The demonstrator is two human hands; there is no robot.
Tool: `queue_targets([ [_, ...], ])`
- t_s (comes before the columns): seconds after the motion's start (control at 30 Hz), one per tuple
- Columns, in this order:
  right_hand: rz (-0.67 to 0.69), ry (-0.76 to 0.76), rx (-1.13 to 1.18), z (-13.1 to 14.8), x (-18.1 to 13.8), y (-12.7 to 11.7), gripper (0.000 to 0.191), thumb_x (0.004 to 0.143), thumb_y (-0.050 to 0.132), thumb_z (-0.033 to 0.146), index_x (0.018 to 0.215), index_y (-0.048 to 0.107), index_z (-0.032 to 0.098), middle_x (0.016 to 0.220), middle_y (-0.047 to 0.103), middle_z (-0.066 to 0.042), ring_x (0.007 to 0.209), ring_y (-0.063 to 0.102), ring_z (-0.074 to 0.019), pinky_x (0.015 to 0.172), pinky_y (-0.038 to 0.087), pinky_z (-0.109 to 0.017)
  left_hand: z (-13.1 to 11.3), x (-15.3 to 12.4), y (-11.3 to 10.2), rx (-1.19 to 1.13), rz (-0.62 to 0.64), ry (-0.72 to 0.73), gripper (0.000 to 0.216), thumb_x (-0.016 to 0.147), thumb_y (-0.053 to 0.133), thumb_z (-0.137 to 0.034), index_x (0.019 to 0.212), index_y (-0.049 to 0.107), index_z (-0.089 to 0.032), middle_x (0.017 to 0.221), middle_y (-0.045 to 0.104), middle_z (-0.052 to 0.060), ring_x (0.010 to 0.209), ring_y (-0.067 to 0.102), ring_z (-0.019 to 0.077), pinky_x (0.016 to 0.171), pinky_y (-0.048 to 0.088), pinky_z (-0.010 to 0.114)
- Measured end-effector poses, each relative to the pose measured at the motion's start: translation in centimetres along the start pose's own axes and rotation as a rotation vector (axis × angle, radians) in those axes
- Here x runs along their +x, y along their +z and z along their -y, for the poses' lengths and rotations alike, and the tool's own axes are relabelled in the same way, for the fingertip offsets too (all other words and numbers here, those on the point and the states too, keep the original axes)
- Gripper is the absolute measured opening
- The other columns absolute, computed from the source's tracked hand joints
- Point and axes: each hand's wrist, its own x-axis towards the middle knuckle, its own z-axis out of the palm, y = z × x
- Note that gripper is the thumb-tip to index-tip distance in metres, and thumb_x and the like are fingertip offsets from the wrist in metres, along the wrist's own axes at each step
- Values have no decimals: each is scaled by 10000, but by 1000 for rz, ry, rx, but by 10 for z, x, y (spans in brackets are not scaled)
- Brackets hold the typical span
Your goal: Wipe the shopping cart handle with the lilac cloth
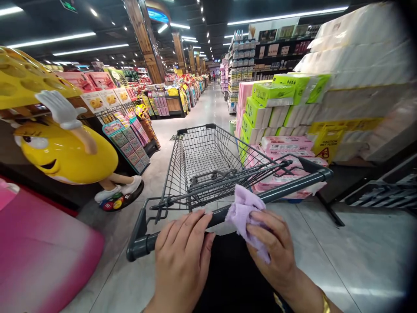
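Note:
A grey shopping cart (211, 161) stands in front of me, its wire basket holding nothing that I can see. My left hand (184, 256) is wrapped over the cart's dark handlebar (295, 186), left of its middle. In my right hand (275, 243) is a crumpled lilac cloth (244, 211), pinched between thumb and fingers. Part of that cloth lies over the handlebar, right of my left hand. The right palm is turned away from view.
On the left stand a yellow candy-character figure (70, 152) and a pink-and-white rounded object (48, 252). Stacked tissue packs (273, 93) and a yellow wet-floor sign (329, 141) are on the right. A tiled aisle (211, 100) runs ahead between shelves.

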Motion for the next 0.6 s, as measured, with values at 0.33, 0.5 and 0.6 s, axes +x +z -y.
queue_targets([
  [0.33,0,-127,262,18,-23,48,253,866,637,79,1053,665,246,1093,640,-45,1117,627,-225,946,594,-433,0,-31,5,-214,-89,64,403,879,533,-59,1253,586,-200,1259,718,93,1295,597,244,1118,419,465],
  [0.5,129,-233,241,3,-28,78,228,897,646,96,1087,692,213,1048,683,-55,1082,644,-194,913,597,-337,7,-84,30,-263,-206,39,383,820,575,-11,1124,565,-242,1150,738,57,1258,619,229,1062,524,473],
  [0.6,103,-253,202,-1,-16,101,272,906,632,88,1130,684,233,1106,682,-64,1101,643,-198,960,585,-374,17,-89,49,-201,-168,-72,329,857,572,-66,1147,550,-220,1149,711,92,1204,648,258,1006,564,496],
])
